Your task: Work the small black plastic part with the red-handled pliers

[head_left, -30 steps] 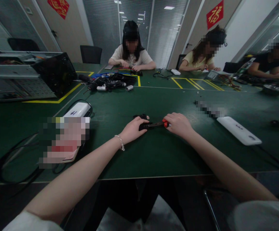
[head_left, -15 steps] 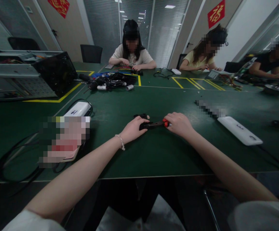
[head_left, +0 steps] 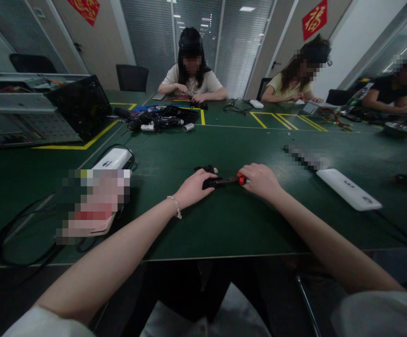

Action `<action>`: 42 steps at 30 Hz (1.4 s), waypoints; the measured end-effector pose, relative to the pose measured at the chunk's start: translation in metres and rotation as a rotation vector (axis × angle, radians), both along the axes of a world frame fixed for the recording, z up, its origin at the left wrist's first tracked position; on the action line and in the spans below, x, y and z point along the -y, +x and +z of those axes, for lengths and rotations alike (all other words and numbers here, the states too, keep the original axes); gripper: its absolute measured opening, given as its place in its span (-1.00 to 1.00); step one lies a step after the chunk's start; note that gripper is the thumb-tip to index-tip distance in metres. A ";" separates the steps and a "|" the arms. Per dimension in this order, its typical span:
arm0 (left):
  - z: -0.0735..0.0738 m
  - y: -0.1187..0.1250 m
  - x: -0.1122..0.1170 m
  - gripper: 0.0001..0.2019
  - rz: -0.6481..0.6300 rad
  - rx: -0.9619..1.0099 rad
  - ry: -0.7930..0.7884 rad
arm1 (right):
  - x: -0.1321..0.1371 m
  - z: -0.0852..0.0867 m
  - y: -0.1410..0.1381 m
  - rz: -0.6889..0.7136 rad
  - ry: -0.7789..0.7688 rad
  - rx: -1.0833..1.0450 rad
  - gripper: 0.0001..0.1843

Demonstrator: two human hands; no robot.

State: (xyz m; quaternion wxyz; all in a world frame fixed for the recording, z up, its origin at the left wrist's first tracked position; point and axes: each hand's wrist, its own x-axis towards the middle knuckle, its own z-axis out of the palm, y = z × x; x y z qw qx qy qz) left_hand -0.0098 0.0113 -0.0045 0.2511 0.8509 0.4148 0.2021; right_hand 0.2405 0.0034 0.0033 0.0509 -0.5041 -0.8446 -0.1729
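Pliers (R hand), sign w/ "福"

Above the table, pliers run from the person's right hand across to a part in the left hand. I see one power bank off right, another left, beyond a phone. Farther back, a cable pile lies right of a computer case, before a co-worker.
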 end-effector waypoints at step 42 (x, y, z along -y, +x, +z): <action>0.002 0.000 0.001 -0.62 -0.006 -0.016 -0.017 | -0.002 -0.001 0.002 0.028 0.002 -0.004 -0.82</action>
